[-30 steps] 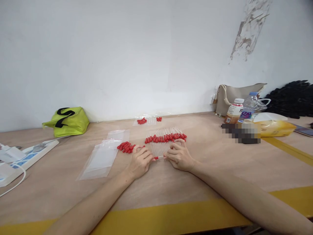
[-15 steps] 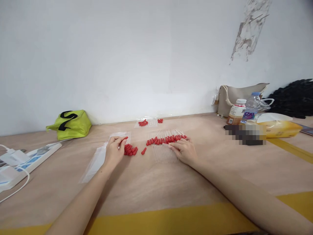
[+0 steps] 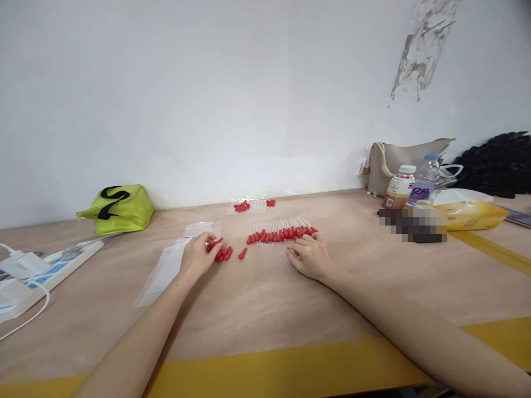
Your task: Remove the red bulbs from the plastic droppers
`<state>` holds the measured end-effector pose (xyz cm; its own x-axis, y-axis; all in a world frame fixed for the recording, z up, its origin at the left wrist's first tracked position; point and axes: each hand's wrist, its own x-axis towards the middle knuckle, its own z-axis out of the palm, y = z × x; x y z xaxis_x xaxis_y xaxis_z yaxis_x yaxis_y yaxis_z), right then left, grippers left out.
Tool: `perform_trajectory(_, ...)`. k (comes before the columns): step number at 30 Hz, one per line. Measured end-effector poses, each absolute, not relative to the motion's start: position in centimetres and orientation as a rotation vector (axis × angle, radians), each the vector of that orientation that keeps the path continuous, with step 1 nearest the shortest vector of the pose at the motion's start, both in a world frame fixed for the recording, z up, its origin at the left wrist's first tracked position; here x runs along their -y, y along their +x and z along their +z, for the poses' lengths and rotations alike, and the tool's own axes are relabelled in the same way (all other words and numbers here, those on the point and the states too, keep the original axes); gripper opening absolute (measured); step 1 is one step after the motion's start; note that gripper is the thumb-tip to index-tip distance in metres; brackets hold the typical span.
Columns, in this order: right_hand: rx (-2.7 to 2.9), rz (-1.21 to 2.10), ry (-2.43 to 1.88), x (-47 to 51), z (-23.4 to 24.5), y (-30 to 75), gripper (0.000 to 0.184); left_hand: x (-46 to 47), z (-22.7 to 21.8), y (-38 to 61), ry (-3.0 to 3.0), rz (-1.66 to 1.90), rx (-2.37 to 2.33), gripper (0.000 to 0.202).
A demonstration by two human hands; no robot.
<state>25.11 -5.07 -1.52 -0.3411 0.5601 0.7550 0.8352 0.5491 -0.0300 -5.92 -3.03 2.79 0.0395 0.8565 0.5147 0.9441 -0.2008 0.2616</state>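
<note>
My left hand (image 3: 196, 255) is closed in a pinch on a red rubber bulb (image 3: 215, 242), just over a small pile of red bulbs (image 3: 226, 254). One loose bulb (image 3: 243, 254) lies to the right of that pile. Farther right, a row of thin clear dropper tubes (image 3: 286, 224) lies fanned out, their red bulb ends (image 3: 267, 237) toward me. In front of this row are bare clear tubes (image 3: 271, 258). My right hand (image 3: 310, 256) rests over their right side with curled fingers. What its fingertips hold, if anything, cannot be made out.
Clear plastic bags (image 3: 160, 276) lie beside my left hand. Bags with red bulbs (image 3: 241, 207) sit by the wall. At left are a lime-green bag (image 3: 128, 213) and a power strip (image 3: 62, 271); at right, bottles (image 3: 400, 188), a yellow tissue pack (image 3: 477, 214) and a beige bag (image 3: 410, 157).
My left hand has lowered slightly onto the bulb pile. The light tube end with red that showed at my right fingertips is no longer visible; those fingers are more curled.
</note>
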Motion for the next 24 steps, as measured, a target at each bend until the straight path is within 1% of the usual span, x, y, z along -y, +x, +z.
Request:
perform_trajectory(4,2.100,-0.376,-1.098,5.5,-1.2,24.9,0.019,3.1,2.9,-6.2,-2.157,-0.789,1.910,0.018)
perform_trajectory(9,2.151,-0.344,-1.076,5.7,-1.1,24.8,0.033,3.6,3.3,-6.2,-2.089,-0.835,1.942,0.023)
perform_trajectory(16,2.190,-0.346,-1.044,5.8,-0.9,24.9,0.045,3.7,4.2,-3.7,-2.124,-0.738,1.758,0.021)
perform_trajectory(21,2.045,-0.384,-1.107,5.7,-0.7,25.1,0.033,1.6,4.6,-0.8,-2.278,-0.550,1.799,0.023)
perform_trajectory(24,1.915,-0.419,-1.194,5.3,-0.7,25.7,0.039,0.3,4.6,0.6,-2.357,-0.419,1.804,0.030)
